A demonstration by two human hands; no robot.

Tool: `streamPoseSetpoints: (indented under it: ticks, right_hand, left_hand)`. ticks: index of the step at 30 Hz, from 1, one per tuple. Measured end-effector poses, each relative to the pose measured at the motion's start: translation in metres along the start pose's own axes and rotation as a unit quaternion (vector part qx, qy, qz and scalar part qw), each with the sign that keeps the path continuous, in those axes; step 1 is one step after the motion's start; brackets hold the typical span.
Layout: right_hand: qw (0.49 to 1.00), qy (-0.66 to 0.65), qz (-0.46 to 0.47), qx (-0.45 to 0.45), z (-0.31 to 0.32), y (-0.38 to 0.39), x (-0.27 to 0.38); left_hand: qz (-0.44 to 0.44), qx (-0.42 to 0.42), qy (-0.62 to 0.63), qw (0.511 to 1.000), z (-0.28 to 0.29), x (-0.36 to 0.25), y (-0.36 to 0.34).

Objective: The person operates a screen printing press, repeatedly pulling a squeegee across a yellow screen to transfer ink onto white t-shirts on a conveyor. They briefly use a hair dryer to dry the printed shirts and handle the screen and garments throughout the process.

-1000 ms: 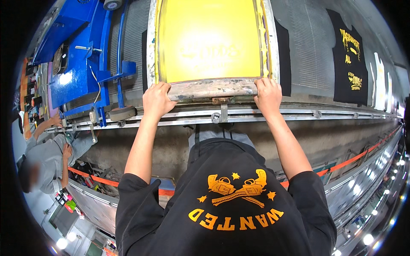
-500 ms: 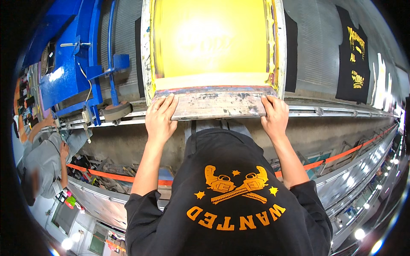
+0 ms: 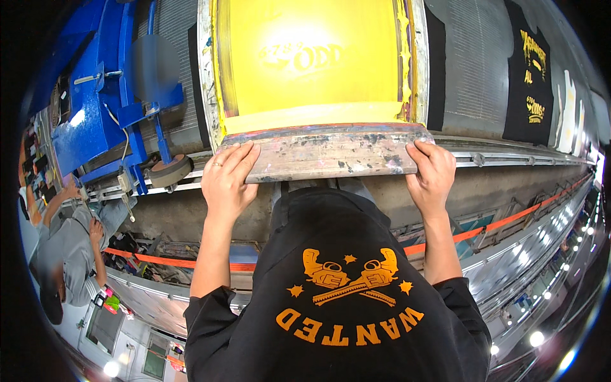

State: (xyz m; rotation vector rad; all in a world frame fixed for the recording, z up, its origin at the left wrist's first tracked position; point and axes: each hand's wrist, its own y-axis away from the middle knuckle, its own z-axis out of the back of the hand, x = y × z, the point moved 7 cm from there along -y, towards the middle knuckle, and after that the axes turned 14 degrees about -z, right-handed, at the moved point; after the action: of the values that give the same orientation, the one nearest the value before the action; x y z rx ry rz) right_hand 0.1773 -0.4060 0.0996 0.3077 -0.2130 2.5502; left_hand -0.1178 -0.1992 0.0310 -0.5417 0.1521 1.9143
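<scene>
Both my hands grip a wide wooden squeegee (image 3: 331,155), its board stained with ink. My left hand (image 3: 229,175) is closed round its left end, and my right hand (image 3: 431,175) holds the right end. The squeegee lies across the near end of a screen-printing frame (image 3: 421,73), tilted toward me. Bright yellow ink (image 3: 305,89) coats the mesh, with a thicker band just ahead of the squeegee. Faint lettering shows through the mesh. Black fabric (image 3: 435,76) sticks out on both sides under the frame. The squeegee's blade edge is hidden.
A blue machine (image 3: 95,108) with a round wheel (image 3: 170,172) stands at left. A black printed shirt (image 3: 529,83) lies on the grey table at right. A metal rail (image 3: 490,158) runs along the table's near edge. A person (image 3: 79,245) in grey works at far left.
The squeegee looks larger and closer to me, and my hands appear farther apart, still gripping its ends. The lettering in the mesh shows more clearly.
</scene>
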Motion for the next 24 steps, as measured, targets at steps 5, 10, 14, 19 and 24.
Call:
streamPoseSetpoints:
  ticks: [5, 10, 14, 19, 24]
  right_hand:
    - [0.998, -0.028, -0.008, -0.047, 0.027, -0.029, 0.005]
    - [0.968, -0.116, -0.043, -0.22, 0.077, -0.059, 0.01]
    - [0.963, -0.178, -0.073, -0.189, 0.071, -0.044, 0.008]
    - [0.967, -0.225, -0.029, -0.121, 0.055, -0.01, 0.034]
    - [0.968, -0.23, 0.024, -0.093, 0.054, 0.001, 0.063]
  left_hand:
    - [-0.006, -0.031, 0.022, 0.999, 0.024, 0.008, -0.015]
    - [0.088, -0.088, 0.123, 0.985, 0.037, 0.038, -0.027]
    - [0.202, -0.104, 0.337, 0.914, 0.031, 0.072, -0.02]
    - [0.198, -0.126, 0.475, 0.848, 0.029, 0.062, -0.043]
    - [0.22, -0.078, 0.57, 0.788, 0.025, 0.046, -0.051]
